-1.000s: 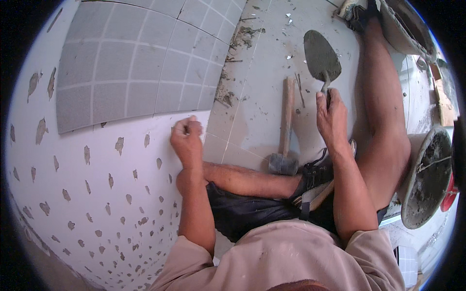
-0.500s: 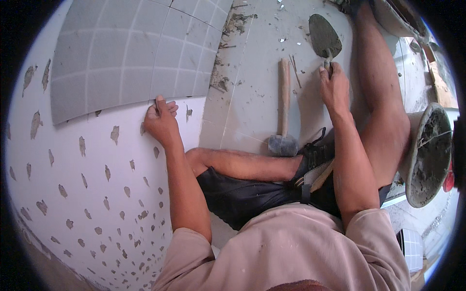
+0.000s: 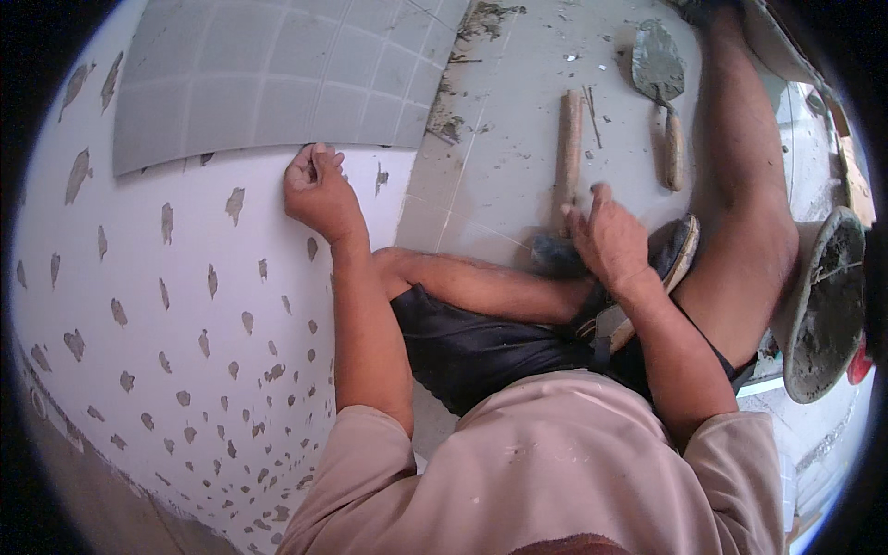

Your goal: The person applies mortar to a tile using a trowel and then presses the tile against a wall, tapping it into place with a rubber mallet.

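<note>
Grey square-patterned tiles cover the upper part of the chipped white wall. Curled, with thumb and fingers pinched, my left hand meets their lower edge near a joint; whatever it may pinch is too small to make out. My right hand is empty, fingers apart, just over a mallet with a wooden handle and a dark head. I cannot tell whether it touches the mallet. A trowel smeared with mortar lies on the floor beyond, its wooden handle toward me.
To the right of my leg stands a bucket with grey mortar in it. Mortar crumbs and thin sticks lie along the foot of the wall. My bent legs frame the floor around the tools. Pits mark the bare wall.
My right hand has let go of the trowel, now lying on the floor, and has moved back toward the mallet. My left hand stays by the tile edge.
</note>
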